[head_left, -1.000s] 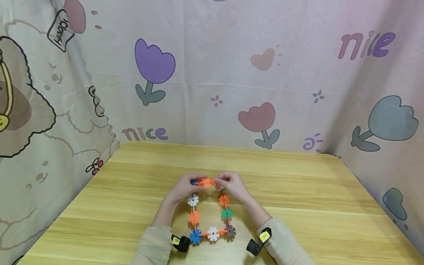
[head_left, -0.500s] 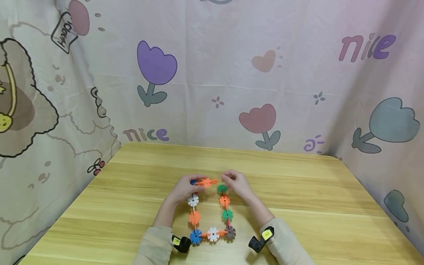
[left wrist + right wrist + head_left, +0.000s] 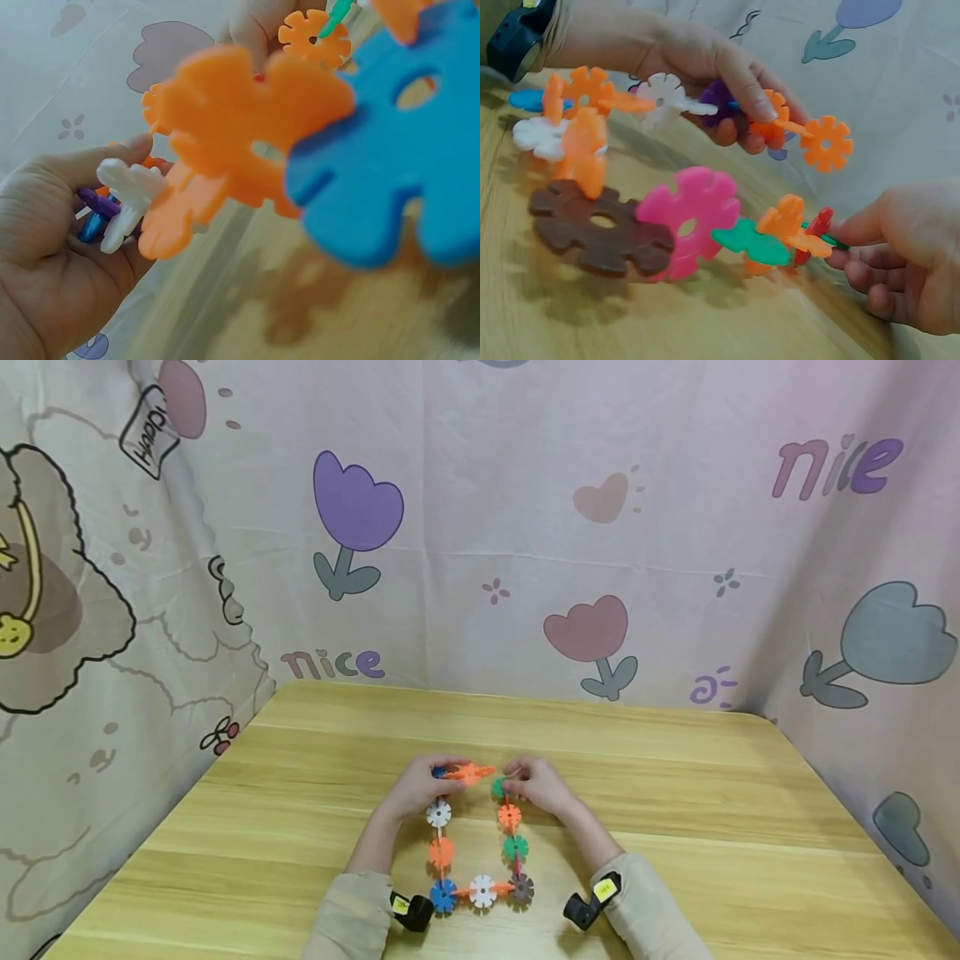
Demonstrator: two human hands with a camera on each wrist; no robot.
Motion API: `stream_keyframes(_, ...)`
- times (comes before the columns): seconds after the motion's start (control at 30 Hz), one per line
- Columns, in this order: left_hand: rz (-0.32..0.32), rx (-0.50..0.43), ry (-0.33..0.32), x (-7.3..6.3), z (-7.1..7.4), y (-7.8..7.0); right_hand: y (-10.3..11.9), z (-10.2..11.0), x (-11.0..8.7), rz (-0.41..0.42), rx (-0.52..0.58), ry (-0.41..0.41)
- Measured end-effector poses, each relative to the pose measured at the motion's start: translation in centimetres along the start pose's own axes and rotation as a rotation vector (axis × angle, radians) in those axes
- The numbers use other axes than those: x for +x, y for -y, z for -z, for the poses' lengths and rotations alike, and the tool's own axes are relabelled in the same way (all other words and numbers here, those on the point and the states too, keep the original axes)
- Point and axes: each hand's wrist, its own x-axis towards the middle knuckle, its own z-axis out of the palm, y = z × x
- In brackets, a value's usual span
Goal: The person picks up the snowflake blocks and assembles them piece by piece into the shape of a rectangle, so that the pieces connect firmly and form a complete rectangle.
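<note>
A chain of notched plastic snowflake discs lies bent into a near-rectangle, linked slot in slot. At its far left corner my left hand (image 3: 415, 788) grips it between thumb and fingers, around a purple disc (image 3: 717, 103) and an orange one. Past those fingertips the chain ends in an orange disc (image 3: 826, 144). Across a small gap, my right hand (image 3: 542, 785) pinches the green disc (image 3: 498, 788) at the other end, joined to a red disc (image 3: 819, 225). A blue disc (image 3: 443, 896), a white disc (image 3: 483, 891) and a brown disc (image 3: 521, 887) form the near side.
The wood-grain table (image 3: 637, 760) extends on all sides of the chain. A printed curtain (image 3: 465, 510) hangs behind and beside it. Each wrist carries a small black camera; the left camera (image 3: 412, 912) is close beside the blue disc.
My right hand has let go of the orange end disc, drawn off to the right, then come down onto the green disc. The left hand keeps its grip in place.
</note>
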Motion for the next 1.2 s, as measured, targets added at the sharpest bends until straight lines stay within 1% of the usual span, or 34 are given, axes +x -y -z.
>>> stream_keyframes(0.1, 0.021, 0.005, 0.003, 0.0, 0.0, 0.1, -0.1, 0.1, -0.1, -0.014, 0.060, 0.012)
stream_keyframes(0.13, 0.047, -0.002, -0.003, 0.1, 0.0, 0.1, -0.1, 0.2, -0.1, -0.018, 0.084, 0.017)
stream_keyframes(0.23, 0.083, 0.003, -0.007, 0.2, 0.0, 0.2, -0.1, 0.5, -0.2, -0.042, 0.158, 0.031)
stream_keyframes(0.37, 0.089, -0.003, -0.005, 0.2, 0.0, 0.2, 0.3, 1.0, -0.4, -0.053, 0.258, 0.057)
stream_keyframes(0.43, 0.087, -0.008, -0.004, 0.1, 0.0, -0.2, 0.6, 1.2, -0.5, -0.047, 0.293, 0.066)
stream_keyframes(0.57, 0.084, -0.001, -0.007, -0.6, -0.1, -1.9, 1.1, 1.6, -0.6, -0.032, 0.310, 0.051)
stream_keyframes(0.67, 0.062, 0.002, -0.006, -1.0, -0.1, -2.9, 1.2, 1.7, -0.5, -0.026, 0.315, 0.030)
stream_keyframes(0.8, 0.050, -0.006, 0.005, -1.1, -0.1, -3.1, 1.3, 1.8, -0.5, -0.031, 0.333, 0.021)
stream_keyframes(1.0, 0.079, 0.000, 0.017, -1.0, -0.1, -3.1, 1.4, 1.8, -0.5, -0.024, 0.342, 0.015)
stream_keyframes(1.2, 0.092, -0.010, 0.009, -1.0, -0.2, -3.2, 1.3, 1.8, -0.3, -0.025, 0.362, -0.006)
